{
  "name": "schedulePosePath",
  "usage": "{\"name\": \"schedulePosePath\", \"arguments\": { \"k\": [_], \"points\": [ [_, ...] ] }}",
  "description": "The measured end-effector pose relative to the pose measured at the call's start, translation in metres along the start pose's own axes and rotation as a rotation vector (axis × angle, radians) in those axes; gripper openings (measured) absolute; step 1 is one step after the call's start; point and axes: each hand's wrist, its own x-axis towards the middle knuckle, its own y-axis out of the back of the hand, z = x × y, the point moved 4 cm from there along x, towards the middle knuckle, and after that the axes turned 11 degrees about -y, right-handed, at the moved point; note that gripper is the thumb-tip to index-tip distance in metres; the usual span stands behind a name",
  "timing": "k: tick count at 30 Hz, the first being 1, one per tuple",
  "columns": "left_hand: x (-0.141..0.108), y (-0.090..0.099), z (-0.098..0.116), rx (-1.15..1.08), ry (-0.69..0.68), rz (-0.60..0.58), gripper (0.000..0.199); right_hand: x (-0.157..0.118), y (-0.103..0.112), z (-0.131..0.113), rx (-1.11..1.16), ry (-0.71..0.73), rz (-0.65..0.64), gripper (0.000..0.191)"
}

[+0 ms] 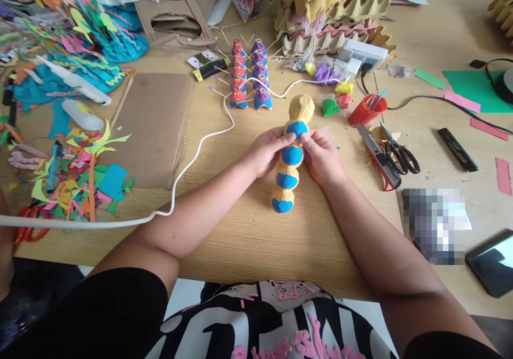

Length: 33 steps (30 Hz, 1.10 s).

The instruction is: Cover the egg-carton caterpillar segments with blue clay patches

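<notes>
A yellow egg-carton strip [286, 181] with several bumps lies between my two hands over the wooden table, its long side pointing away from me. Blue clay [292, 156] covers part of each bump except the farthest one. My left hand [267, 150] grips the strip's left edge, thumb on top near the second bump from the far end. On the opposite edge, my right hand [324, 156] is closed with its thumb pressed on the same blue patch. The undersides of my fingers are hidden. Beyond stand red egg-carton figures [238, 73] and purple egg-carton figures [260, 76].
A white cable [200, 142] crosses my left forearm. Scissors [401, 150] and a utility knife [379, 158] lie right, near a red cup [366, 109]. Clay bags [331, 107] sit behind. Cardboard [152, 129] and paper scraps [80, 182] are left; a phone [492, 263] is at right.
</notes>
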Motion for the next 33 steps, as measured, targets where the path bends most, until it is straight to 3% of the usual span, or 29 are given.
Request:
{"name": "schedulePosePath", "arguments": {
  "k": [4, 9, 15, 19, 28, 33],
  "points": [
    [0.0006, 0.0026, 0.0008, -0.033, 0.032, -0.039, 0.033, 0.0017, 0.002, 0.0016, 0.021, -0.001, 0.015, 0.065],
    [0.0011, 0.0053, -0.0009, -0.03, 0.036, 0.003, 0.031, 0.0027, 0.0038, 0.0013, -0.003, 0.003, 0.036, 0.065],
    [0.0008, 0.0012, 0.0003, -0.004, -0.064, -0.007, 0.028, 0.0011, 0.0009, 0.0006, 0.041, -0.017, 0.023, 0.066],
    [0.0001, 0.0008, 0.0009, -0.017, -0.02, 0.044, 0.026, 0.0019, 0.0019, 0.0019, 0.022, -0.023, 0.019, 0.066],
    [0.0001, 0.0005, 0.0013, 0.005, -0.003, 0.011, 0.041, 0.0042, 0.0044, 0.0028, -0.003, -0.008, 0.015, 0.063],
    [0.002, 0.0016, 0.0016, -0.001, -0.01, -0.014, 0.029, 0.0043, 0.0035, 0.0013, 0.038, -0.027, -0.007, 0.062]
  ]
}}
